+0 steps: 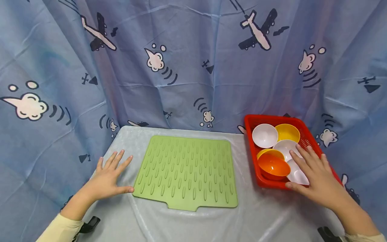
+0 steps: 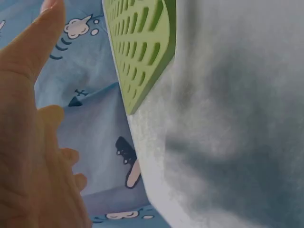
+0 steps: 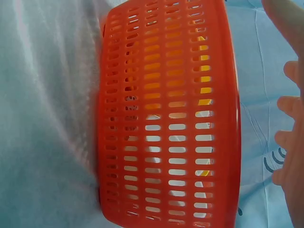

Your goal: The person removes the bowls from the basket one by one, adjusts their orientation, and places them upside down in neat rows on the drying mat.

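Observation:
My left hand [image 1: 107, 178] is spread wide beside the left edge of a green ridged mat [image 1: 187, 171], thumb tip near the mat's edge, holding nothing. My right hand [image 1: 321, 178] is spread over the near right part of a red slotted basket [image 3: 166, 118], also without anything in its grasp. In the basket lie white bowls [image 1: 264, 135], yellow bowls [image 1: 288, 132] and an orange bowl [image 1: 273, 165]. In the head view the right fingers overlap two of the white bowls and partly hide them. The right wrist view shows the fingers above the basket's rim.
A table with a pale grey cloth [image 1: 169, 225] bears the mat in its middle and the basket at its right side. Behind and on both sides hangs a blue curtain [image 1: 187, 94] printed with planes and clouds, close to the table's edges.

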{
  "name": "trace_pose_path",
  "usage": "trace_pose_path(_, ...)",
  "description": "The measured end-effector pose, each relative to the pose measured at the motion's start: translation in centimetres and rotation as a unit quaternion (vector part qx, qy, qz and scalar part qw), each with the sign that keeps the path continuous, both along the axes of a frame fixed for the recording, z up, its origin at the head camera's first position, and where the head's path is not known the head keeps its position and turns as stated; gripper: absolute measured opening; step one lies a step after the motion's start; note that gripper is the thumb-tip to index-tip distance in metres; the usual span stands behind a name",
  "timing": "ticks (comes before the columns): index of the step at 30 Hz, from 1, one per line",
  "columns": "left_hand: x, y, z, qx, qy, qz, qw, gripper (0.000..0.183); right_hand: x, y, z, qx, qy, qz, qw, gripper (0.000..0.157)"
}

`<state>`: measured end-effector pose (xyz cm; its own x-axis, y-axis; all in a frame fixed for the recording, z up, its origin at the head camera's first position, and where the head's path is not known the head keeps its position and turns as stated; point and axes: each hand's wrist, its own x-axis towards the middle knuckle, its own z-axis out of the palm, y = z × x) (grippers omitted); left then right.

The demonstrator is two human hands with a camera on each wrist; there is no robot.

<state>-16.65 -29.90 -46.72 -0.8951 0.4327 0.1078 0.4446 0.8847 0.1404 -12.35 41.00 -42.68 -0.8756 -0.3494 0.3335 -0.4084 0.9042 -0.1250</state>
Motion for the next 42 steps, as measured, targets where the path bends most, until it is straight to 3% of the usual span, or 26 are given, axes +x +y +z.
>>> trace_pose_path(4, 0.4, 0.3, -0.6, 0.022, -0.033, 0.006, 0.9992, 0.117, -0.4, 0.1, 0.4, -0.013, -0.005, 0.015, 1.000, 0.113)
trace_pose_path(9, 0.6, 0.5, -1.3, 0.076, -0.045, 0.006, 0.9961, 0.114, -1.3, -0.2, 1.2, -0.041, -0.012, 0.037, 0.998, 0.112)
trace_pose_path(21, -0.1, 2.0, -3.4, 0.159, -0.096, 0.019, 0.9824, 0.113, -2.9, 0.8, 1.9, -0.096, -0.045, 0.058, 0.993, 0.106)
trace_pose_path(31, -0.3, 3.4, -4.3, 0.167, -0.116, 0.041, 0.9782, 0.112, -2.9, 1.0, 2.3, -0.127, -0.174, -0.006, 0.977, 0.095)
trace_pose_path(42, 0.4, 3.0, -5.2, 0.174, -0.118, 0.038, 0.9769, 0.111, -3.6, 0.7, 1.3, -0.095, -0.207, -0.021, 0.973, 0.086)
